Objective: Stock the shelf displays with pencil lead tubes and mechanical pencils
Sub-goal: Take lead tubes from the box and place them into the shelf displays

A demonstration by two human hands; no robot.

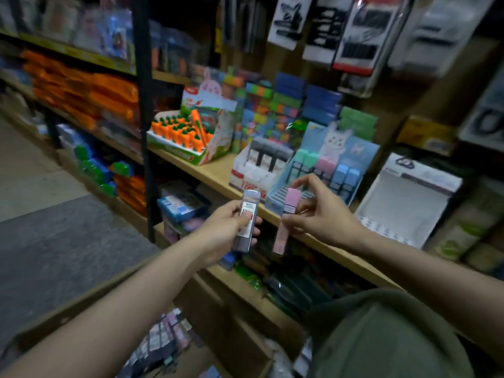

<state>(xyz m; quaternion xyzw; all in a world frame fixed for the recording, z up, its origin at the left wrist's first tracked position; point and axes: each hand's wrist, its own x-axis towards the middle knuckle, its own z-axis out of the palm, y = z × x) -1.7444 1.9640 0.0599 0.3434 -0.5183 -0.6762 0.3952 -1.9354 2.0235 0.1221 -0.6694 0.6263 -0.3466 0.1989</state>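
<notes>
A dim stationery aisle is crowding in around a wooden shelf (218,173) just beyond both hands. The right hand (321,216) is pinching a pink lead tube (286,216) by its upper half, likely to drop it into the blue tiered display (289,190) right behind it, while the left hand (226,230) is wrapping around a grey-lilac tube pack (246,214), apparently keeping stock ready. Beyond the left hand a carrot-themed box (188,137) is sitting on the shelf; past the right, a white empty-looking tray (403,203) is waiting.
</notes>
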